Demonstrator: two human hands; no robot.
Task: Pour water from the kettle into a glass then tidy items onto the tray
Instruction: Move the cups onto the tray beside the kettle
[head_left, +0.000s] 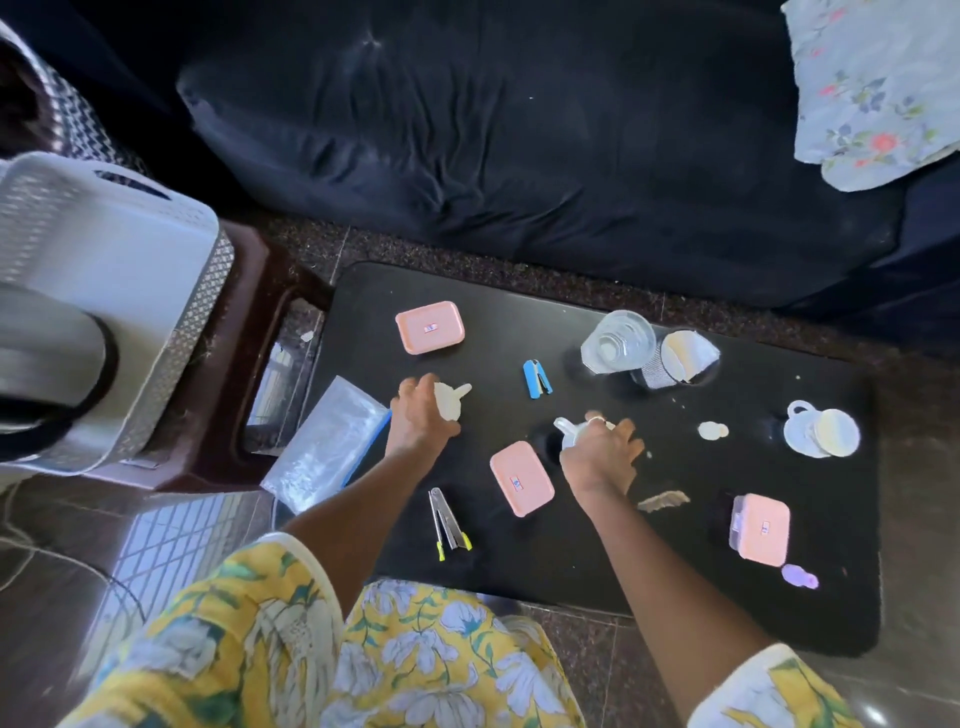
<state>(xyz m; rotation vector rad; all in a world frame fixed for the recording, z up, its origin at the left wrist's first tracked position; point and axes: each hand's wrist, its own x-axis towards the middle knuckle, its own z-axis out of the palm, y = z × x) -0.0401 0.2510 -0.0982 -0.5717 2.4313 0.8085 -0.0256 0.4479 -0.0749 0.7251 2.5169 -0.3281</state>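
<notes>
The glass (618, 343) stands upright near the far edge of the black table (597, 571), touching the mesh cup (667, 366) on its right, which has white paper inside. The glass looks to hold clear water, but I cannot tell the level. The kettle (49, 364) is at the far left, off the table, very blurred, grey body w/ black handle, in front of the white tray (156, 249). Your left hand (421, 415) is curled round a small white spouted piece (453, 401), and your right hand (600, 457) grips a small white pot (568, 434) near the table centre. Between the hands, a bit further, lies a blue stapler (536, 379). Three pink boxes w/ lids closed: one far left (429, 327), one just beside your right wrist (521, 478), one at the near right (762, 529); the contents are not visible. A white cup on its saucer (821, 431) sits at the right side, and a clear zip bag (327, 447) hangs over the left edge.
</notes>
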